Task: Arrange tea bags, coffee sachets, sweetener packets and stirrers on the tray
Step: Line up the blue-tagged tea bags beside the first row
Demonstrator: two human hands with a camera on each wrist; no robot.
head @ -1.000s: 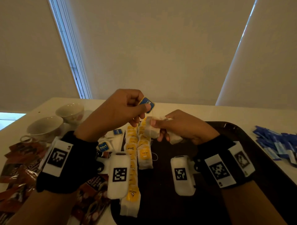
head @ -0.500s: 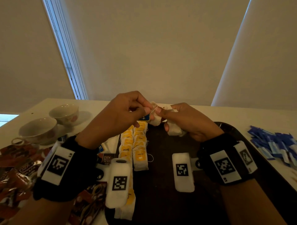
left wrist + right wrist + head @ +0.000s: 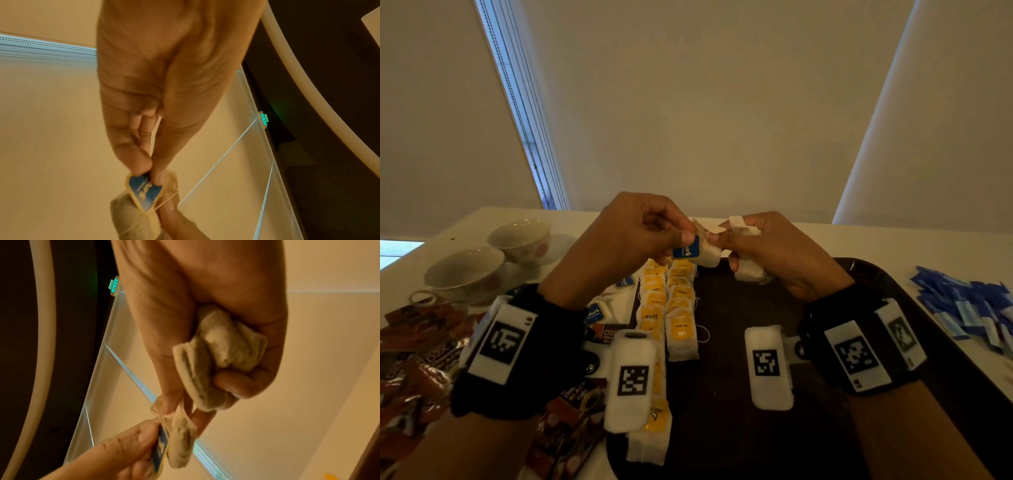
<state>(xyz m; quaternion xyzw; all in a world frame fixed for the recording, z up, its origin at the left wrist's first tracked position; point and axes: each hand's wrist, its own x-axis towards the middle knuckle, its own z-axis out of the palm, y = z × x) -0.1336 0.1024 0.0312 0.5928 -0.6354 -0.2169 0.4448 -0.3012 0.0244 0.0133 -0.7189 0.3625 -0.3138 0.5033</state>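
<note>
A pale surface (image 3: 893, 243) carries a dark tray (image 3: 739, 301), its near edge cut off. Above it the left hand (image 3: 626, 240) pinches a blue tag (image 3: 686, 248); the right hand (image 3: 780, 253) grips that tea bag (image 3: 709, 255) and clutches what seem to be more bags (image 3: 230, 344), partly hidden in its palm.

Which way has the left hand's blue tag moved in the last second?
Yes: the blue tag, pinched by the left hand, has dropped toward the yellow-tagged tea bag rows, beside the right hand's tea bag.

Dim room, cream roller blinds (image 3: 705, 102), pale table (image 3: 893, 240), green exit sign (image 3: 263, 119)
</note>
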